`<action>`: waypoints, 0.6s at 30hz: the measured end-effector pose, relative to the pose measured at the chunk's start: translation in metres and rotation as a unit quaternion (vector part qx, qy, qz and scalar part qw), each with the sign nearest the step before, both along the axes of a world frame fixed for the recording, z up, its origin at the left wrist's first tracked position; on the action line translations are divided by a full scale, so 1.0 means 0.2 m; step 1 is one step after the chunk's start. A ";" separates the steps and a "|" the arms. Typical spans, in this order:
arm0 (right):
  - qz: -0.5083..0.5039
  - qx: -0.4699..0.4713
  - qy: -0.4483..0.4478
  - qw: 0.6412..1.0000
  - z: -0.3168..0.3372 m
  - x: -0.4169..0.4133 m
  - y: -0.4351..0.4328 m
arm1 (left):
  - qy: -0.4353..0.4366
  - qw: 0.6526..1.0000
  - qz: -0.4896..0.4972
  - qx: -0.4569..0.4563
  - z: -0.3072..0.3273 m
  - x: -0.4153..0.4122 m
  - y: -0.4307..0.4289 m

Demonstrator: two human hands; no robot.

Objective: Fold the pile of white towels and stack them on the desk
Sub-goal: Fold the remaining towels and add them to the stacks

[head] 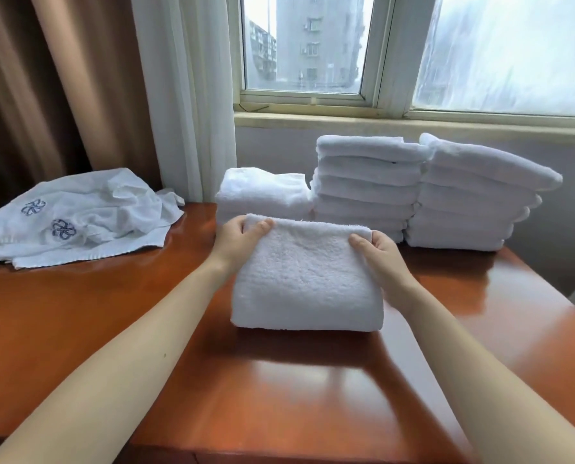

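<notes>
A folded white towel (pixel 306 279) is held over the middle of the wooden desk (pixel 279 396). My left hand (pixel 237 241) grips its far left corner, thumb on top. My right hand (pixel 381 254) grips the far right corner the same way. Behind it stand three stacks of folded white towels: a short stack (pixel 262 192) on the left, a tall stack (pixel 366 182) in the middle and another tall stack (pixel 470 195) on the right. A crumpled unfolded white towel (pixel 78 212) with blue emblems lies at the desk's far left.
The stacks stand against the wall under a window sill (pixel 380 120). White and brown curtains (pixel 112 78) hang at the back left. The desk's front edge runs just below my forearms, and its right edge slants away past the right stack.
</notes>
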State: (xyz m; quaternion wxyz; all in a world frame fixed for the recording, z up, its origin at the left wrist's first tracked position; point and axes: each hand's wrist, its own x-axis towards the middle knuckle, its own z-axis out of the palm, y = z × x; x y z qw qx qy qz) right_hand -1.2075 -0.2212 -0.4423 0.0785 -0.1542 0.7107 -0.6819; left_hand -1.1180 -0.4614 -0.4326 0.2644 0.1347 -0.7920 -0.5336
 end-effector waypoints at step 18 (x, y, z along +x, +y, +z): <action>-0.072 0.231 0.042 0.969 -0.18 -0.25 -0.12 | -0.191 0.970 0.058 -0.136 -0.19 -0.21 -0.07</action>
